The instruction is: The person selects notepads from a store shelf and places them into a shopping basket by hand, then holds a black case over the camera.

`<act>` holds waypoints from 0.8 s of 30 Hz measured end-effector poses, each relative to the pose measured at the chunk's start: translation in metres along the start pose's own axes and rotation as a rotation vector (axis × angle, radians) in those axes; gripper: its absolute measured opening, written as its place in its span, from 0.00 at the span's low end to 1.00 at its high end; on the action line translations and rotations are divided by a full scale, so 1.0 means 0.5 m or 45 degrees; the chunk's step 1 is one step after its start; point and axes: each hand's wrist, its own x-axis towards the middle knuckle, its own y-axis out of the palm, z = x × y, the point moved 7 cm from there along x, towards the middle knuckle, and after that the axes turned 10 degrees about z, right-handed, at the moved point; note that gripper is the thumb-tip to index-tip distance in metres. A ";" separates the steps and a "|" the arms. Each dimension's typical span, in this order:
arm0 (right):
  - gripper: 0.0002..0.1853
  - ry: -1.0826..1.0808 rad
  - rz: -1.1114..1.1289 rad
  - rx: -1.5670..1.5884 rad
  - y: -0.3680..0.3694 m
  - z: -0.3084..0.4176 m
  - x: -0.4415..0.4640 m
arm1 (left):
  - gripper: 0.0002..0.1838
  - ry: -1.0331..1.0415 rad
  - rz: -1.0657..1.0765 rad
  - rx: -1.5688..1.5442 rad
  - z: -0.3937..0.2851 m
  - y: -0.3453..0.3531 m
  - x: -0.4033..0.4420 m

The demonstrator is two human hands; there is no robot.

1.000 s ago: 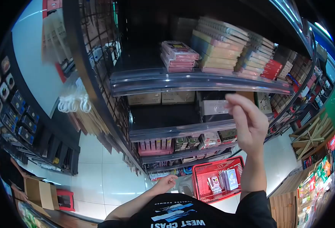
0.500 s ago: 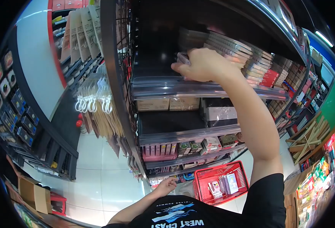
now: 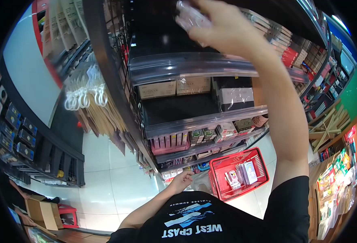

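My right hand [image 3: 218, 27] is raised over the upper shelf [image 3: 158, 69], its fingers closed on a clear plastic-wrapped packet [image 3: 191, 17]. Glare and blur hide what is inside the wrapping. Behind that forearm stand stacks of spiral-bound notebooks [image 3: 279, 35]. My left hand [image 3: 182, 181] hangs low in front of my body, fingers curled, with nothing visible in it. Just to its right, a red shopping basket [image 3: 218, 193] on the floor holds several packaged items [image 3: 247, 173].
Boxed notebooks [image 3: 157, 89] sit on the shelf below. Hanging packs with white hooks [image 3: 87, 99] jut out at the left. A cardboard box [image 3: 44, 212] and a red stool [image 3: 68, 214] are at lower left, by another person's arm [image 3: 20, 192]. Wooden sticks [image 3: 335, 139] stand at right.
My right hand has moved up in view and slightly left, bringing the packet off the shelf area near the notebook stacks. The view has shifted; my left hand stays low and curled.
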 end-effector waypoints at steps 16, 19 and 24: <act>0.37 0.597 0.378 0.444 0.088 -0.072 -0.608 | 0.23 -0.248 0.052 -0.199 0.016 0.015 -0.002; 0.38 1.109 0.468 0.578 0.210 -0.165 -0.838 | 0.23 -0.303 0.065 -0.168 0.022 0.022 0.002; 0.40 1.606 0.563 0.431 0.397 -0.255 -1.248 | 0.24 -0.493 0.107 -0.134 0.048 0.045 0.016</act>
